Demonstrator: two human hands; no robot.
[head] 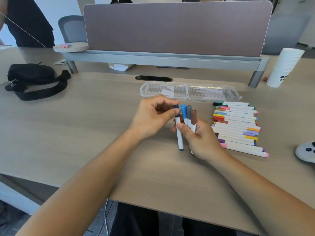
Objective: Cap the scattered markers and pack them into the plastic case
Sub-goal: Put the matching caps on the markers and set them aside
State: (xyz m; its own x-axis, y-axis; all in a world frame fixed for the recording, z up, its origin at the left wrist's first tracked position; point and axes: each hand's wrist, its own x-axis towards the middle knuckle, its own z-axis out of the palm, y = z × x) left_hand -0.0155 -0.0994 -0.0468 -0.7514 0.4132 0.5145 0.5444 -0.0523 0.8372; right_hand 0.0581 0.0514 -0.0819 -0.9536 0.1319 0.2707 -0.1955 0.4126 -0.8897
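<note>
The left hand (pixel 153 116) pinches the cap of the dark blue marker (pixel 180 142), and the right hand (pixel 201 140) grips that marker with three other markers (pixel 188 113). The clear plastic case (pixel 187 91) lies open just behind the hands, a row of markers (pixel 237 126) lies just right of them, and the desk (pixel 85 133) has wide room leftward to the black bag (pixel 30 77). The right hand hides the bottoms of three of them, and a white controller (pixel 306 152) is cut off at the right edge.

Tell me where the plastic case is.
Head view, right of centre: the plastic case lies open on the desk, just beyond the left hand, behind the marker pile.
</note>
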